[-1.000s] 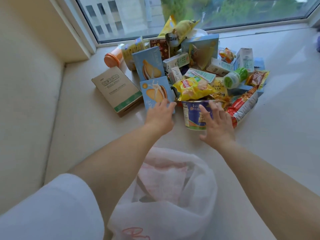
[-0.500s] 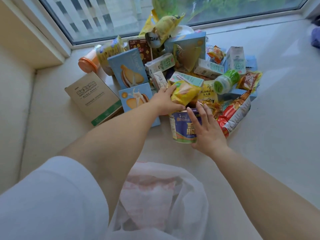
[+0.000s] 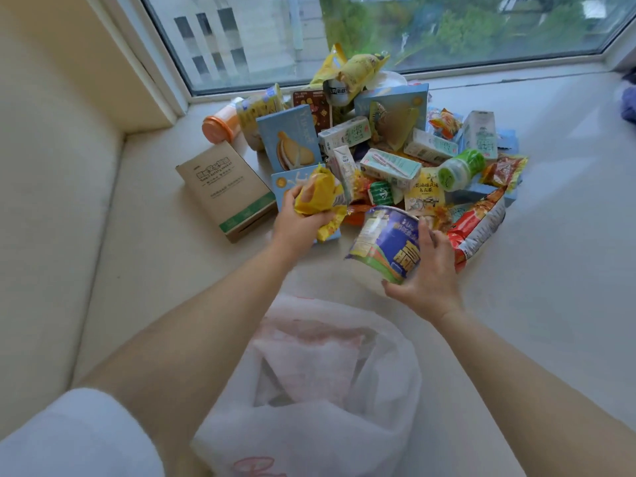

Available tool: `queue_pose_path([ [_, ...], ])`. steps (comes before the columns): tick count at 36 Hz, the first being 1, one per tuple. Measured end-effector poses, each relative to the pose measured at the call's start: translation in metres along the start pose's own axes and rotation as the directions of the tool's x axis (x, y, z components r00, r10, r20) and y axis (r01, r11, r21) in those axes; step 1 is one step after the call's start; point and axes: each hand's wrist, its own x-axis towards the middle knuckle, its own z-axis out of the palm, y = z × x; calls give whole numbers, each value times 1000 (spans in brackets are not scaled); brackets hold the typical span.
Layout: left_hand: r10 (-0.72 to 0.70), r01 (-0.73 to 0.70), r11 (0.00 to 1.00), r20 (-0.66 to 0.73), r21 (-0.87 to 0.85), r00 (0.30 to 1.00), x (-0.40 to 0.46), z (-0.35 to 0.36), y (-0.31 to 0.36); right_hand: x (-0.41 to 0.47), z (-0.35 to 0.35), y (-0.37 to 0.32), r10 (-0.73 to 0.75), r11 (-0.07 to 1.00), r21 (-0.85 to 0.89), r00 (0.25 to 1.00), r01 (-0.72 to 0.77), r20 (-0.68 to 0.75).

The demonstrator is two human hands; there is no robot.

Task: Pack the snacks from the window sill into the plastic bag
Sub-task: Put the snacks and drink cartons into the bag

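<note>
Snack pile mid window sill, bare sill either side; plastic bag open below. Left hand clamps yellow packet, right hand grips noodle cup, both now lifted, cup tilted.

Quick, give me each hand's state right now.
Left hand: closed on the yellow snack packet.
Right hand: holding the blue noodle cup.

Print covers the brown cardboard box and the snack packets, none sharp enough to read.
</note>
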Motion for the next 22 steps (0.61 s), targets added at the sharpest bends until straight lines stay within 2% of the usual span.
queue_pose_path([
  [2,64,-65,998,-26,-10,998,-24,-22,-7,-13,-2,-5,91,977,191,995,-95,31],
  [5,70,-73,996,-68,-56,995,-61,-52,-27,-36,-5,-14,166,878,431,978,-206,130],
  [11,32,-26,996,-73,79,997,-129,-81,-80,-81,-13,-45,74,773,577,940,-265,332],
  [15,-108,115,983,-55,144,993,-154,-89,-107,-102,-6,-64,28,808,522,903,-273,429],
  [18,-142,133,939,7,317,990,-171,-96,-121,-119,11,-69,28,881,392,857,-265,515],
  [20,-112,51,846,84,531,990,-182,-103,-134,-130,22,-70,20,951,249,835,-186,549],
  [22,-113,-36,692,158,721,981,-190,-112,-146,-139,27,-71,36,997,38,825,-70,564],
])
